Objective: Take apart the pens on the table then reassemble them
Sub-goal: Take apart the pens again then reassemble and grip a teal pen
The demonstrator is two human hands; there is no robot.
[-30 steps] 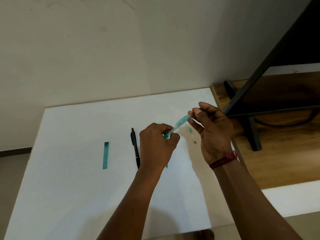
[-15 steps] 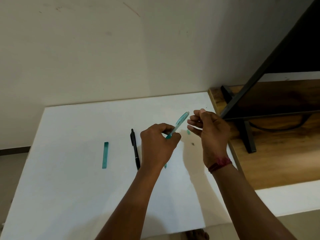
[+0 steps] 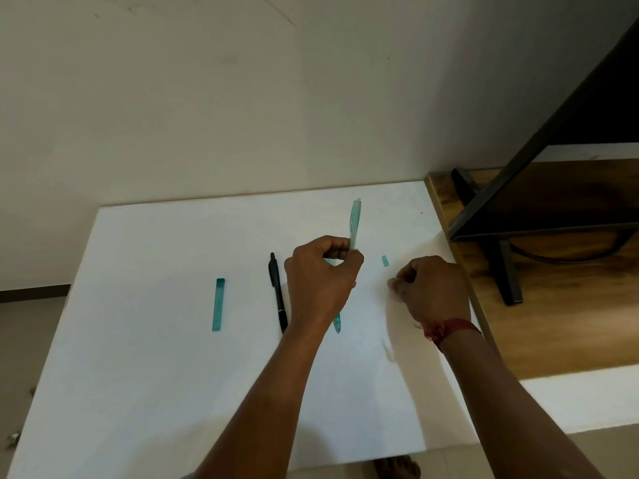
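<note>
Table (image 3: 138,375) white, far edge against a wall, a person's two forearms reaching in over the near edge. Left hand (image 3: 320,281) is over the table middle, fingers curled round a teal pen barrel (image 3: 355,223). The barrel stands nearly upright above the fist, top end toward the far edge. Second teal pen part (image 3: 337,323) lies on the table under that hand, only its near tip showing. Black pen (image 3: 277,292) lies flat just left of the left hand, running far to near. Teal cap (image 3: 218,304) lies well left of the black pen, roughly parallel, touching nothing. Small teal piece (image 3: 385,261) sits on the table between the two hands, toward the right edge. Right hand (image 3: 430,292) is low near the right edge, fingers curled, fingertips (image 3: 394,283) down at the tabletop; cannot tell if they pinch anything. Red thread band (image 3: 449,330) on the right wrist. Wooden shelf (image 3: 570,323) with a black frame (image 3: 511,274) sits beside the right edge.
</note>
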